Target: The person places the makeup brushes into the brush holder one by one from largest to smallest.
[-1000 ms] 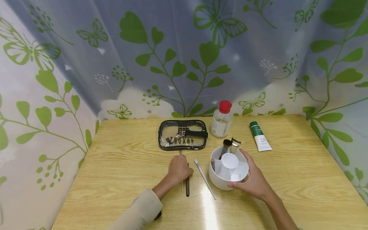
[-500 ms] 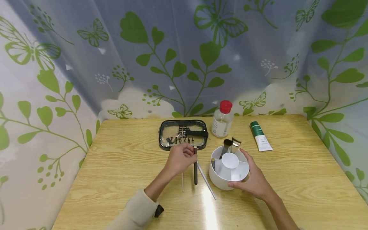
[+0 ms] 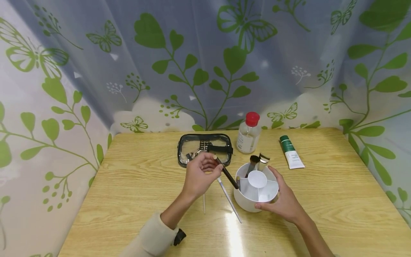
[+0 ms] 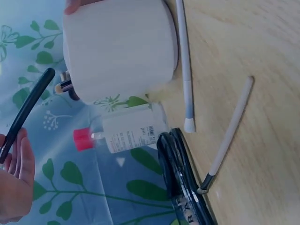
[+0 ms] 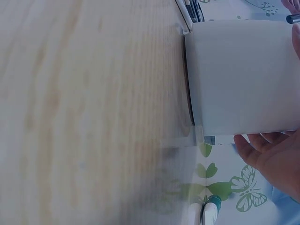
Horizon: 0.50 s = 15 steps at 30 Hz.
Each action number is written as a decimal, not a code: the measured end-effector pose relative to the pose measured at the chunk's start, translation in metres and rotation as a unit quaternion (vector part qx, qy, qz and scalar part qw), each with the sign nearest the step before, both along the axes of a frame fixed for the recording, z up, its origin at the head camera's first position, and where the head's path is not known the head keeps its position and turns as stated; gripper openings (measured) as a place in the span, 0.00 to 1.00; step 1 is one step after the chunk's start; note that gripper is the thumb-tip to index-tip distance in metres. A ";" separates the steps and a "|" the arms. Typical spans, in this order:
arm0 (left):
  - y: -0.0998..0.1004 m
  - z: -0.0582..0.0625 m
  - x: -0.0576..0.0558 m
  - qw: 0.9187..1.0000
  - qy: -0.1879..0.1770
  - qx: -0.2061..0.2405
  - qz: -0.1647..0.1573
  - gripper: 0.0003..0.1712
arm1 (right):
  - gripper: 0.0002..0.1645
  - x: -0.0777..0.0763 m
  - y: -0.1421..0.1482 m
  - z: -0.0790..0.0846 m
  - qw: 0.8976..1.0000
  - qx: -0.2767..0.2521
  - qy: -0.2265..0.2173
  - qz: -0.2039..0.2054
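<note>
My left hand [image 3: 202, 176] pinches a dark-handled makeup brush [image 3: 228, 175] above the table. The brush slants, its handle end at the left rim of a white round organizer [image 3: 245, 204]; whether they touch I cannot tell. Around the organizer's right side, my right hand [image 3: 285, 204] grips with thumb and fingers. Inside its compartments stand a black-bristled brush [image 3: 252, 165], a gold-coloured piece [image 3: 263, 161] and a short tip [image 3: 238, 180]. Two pale slim brushes lie on the table: a grey-white one [image 3: 230, 201] beside the organizer, a thinner one [image 4: 232, 126] partly hidden by my left hand.
Behind my left hand lies a clear zip pouch [image 3: 192, 144] with black trim. A red-capped bottle [image 3: 248, 139] stands behind the organizer. Farther right is a green-and-white tube [image 3: 290, 152]. A patterned curtain [image 3: 199, 89] hangs at the table's back edge.
My left hand has picked the dark brush up from the table, raised it and tilted its handle end rightward to the organizer. My right hand has kept its place.
</note>
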<state>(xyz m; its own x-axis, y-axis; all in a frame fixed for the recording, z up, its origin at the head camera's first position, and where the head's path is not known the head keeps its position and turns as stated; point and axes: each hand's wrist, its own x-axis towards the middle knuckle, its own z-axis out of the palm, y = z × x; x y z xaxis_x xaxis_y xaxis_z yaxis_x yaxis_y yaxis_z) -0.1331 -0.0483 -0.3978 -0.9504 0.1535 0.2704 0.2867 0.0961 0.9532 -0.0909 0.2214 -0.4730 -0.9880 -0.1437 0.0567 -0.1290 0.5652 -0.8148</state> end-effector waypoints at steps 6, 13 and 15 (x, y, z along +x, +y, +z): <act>0.005 -0.007 0.001 1.000 0.028 0.004 -0.001 0.12 | 0.71 -0.001 0.001 -0.002 1.000 0.012 -0.005 -0.003; 0.012 -0.019 0.003 0.998 0.062 -0.017 -0.022 0.11 | 0.71 -0.001 0.000 -0.001 1.000 0.011 -0.008 -0.005; 0.014 -0.023 0.004 0.997 0.073 -0.025 -0.030 0.11 | 0.72 -0.001 0.000 -0.001 1.000 0.011 -0.007 -0.005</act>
<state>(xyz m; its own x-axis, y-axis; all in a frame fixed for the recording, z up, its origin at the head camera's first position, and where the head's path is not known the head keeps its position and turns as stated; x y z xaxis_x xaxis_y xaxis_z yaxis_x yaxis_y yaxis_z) -0.1288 -0.0341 -0.4213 -0.8902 0.2257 0.3957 0.4287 0.1216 0.8952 -0.0915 0.2215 -0.4735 -0.9900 -0.1354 0.0393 -0.1118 0.5837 -0.8042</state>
